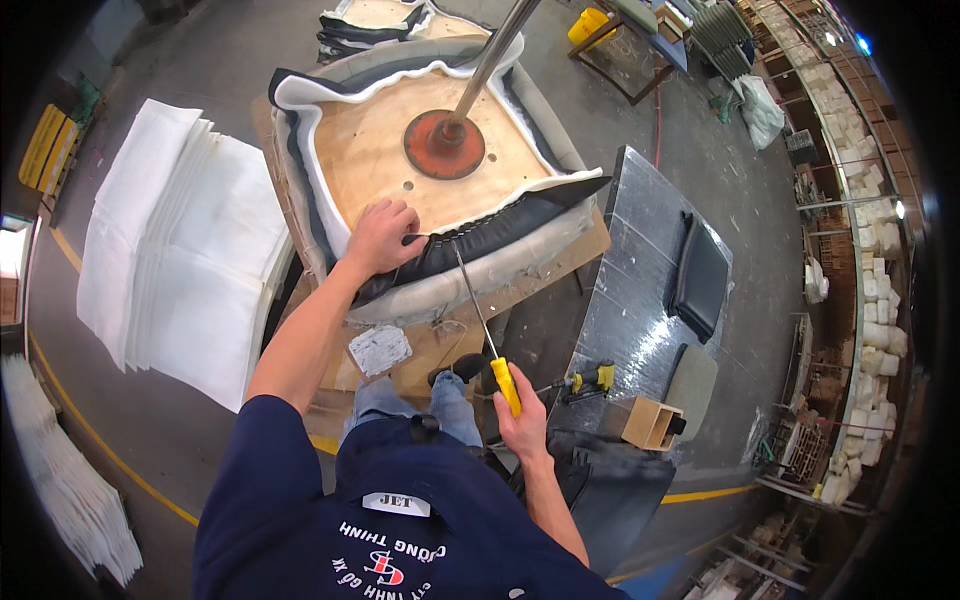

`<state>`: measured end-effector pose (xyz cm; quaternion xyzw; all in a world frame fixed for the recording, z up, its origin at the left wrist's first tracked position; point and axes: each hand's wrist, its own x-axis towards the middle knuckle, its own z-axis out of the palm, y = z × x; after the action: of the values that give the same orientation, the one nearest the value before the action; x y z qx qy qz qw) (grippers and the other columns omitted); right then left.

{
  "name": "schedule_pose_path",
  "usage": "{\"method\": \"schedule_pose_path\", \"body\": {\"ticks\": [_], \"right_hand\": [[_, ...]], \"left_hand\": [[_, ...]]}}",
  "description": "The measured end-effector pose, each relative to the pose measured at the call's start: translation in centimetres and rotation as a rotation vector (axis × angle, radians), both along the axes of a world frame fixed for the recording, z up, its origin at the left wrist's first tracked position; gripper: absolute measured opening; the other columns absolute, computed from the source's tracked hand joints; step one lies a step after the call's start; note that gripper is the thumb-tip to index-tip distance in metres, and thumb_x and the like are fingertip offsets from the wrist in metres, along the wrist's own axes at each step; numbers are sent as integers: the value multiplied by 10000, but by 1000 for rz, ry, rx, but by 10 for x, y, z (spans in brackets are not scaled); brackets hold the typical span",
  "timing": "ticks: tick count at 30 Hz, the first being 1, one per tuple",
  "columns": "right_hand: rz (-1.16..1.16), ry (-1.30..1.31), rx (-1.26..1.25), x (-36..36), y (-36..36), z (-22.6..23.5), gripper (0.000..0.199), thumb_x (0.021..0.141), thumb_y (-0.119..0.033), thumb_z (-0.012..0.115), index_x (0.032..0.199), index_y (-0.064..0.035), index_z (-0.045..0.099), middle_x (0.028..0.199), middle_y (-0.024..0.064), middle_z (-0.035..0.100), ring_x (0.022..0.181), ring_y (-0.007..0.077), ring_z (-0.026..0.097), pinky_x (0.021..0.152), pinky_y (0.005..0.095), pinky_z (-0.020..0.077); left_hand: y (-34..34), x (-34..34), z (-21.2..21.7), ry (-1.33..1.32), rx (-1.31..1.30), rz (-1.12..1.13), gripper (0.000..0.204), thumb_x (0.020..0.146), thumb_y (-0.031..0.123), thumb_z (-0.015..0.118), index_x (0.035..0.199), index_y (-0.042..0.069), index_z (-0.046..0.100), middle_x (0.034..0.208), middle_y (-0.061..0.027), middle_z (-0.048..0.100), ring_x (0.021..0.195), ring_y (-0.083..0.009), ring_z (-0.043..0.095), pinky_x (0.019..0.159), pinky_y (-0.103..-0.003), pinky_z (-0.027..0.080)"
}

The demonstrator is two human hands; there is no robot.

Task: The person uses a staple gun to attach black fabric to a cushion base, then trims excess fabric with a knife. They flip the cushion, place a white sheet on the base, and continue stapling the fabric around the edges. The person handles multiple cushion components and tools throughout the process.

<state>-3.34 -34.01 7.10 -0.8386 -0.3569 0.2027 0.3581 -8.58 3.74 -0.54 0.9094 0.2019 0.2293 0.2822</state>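
Observation:
A plywood seat panel (pixel 360 150) with white padding round its rim lies underside up before me. A red round pressing plate (pixel 444 144) on a metal rod stands on its middle. Black upholstery cover (pixel 470 240) is folded over the near edge, gathered in pleats. At the left end of those pleats my left hand (pixel 382 235) is closed on the cover's edge, fingers curled over the wood. My right hand (pixel 522 415) is wrapped round the yellow handle of a screwdriver (pixel 506 388). Its long shaft points up to the pleated edge, where the tip appears to touch the cover.
White padding sheets (pixel 190 240) are stacked at left. On the right, a shiny table (pixel 625 290) bears a black cushion (pixel 698 278), a yellow-and-black staple gun (pixel 590 380) and a small wooden box (pixel 650 423). Another padded panel (pixel 375 15) lies beyond; a yellow bucket (pixel 590 27) stands behind.

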Motion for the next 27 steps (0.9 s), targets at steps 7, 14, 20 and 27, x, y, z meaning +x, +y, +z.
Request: {"method": "schedule_pose_path", "body": {"ticks": [7, 14, 20, 27], "right_hand": [[-18, 62, -95, -1, 12, 10, 440, 961, -120, 628, 1376, -17, 526, 1126, 220, 679, 986, 307, 686, 873, 359, 521], [-42, 71, -64, 2, 15, 11, 480, 945, -100, 634, 1403, -17, 516, 1174, 193, 652, 1046, 303, 657, 915, 342, 502], [50, -16, -152, 4, 26, 34, 606, 856, -65, 732, 1422, -43, 517, 1196, 185, 653, 1066, 313, 653, 934, 359, 504], [93, -26, -121, 10, 34, 45, 551, 836, -33, 724, 1361, -20, 559, 1096, 173, 639, 1003, 314, 641, 897, 362, 499]], "left_hand": [[8, -2, -5, -80, -6, -26, 218, 756, 259, 759, 770, 102, 608, 791, -49, 595, 821, -271, 564, 756, -404, 437], [8, -3, -2, -71, -24, -15, 219, 735, 262, 775, 746, 110, 618, 794, -42, 611, 827, -258, 580, 765, -404, 460], [10, -3, -5, -76, -25, -19, 203, 730, 260, 775, 750, 121, 629, 795, -37, 612, 832, -253, 586, 761, -408, 461], [12, -4, -5, -94, -23, -29, 214, 743, 266, 766, 766, 111, 620, 800, -42, 608, 831, -264, 584, 758, -405, 455]]}}
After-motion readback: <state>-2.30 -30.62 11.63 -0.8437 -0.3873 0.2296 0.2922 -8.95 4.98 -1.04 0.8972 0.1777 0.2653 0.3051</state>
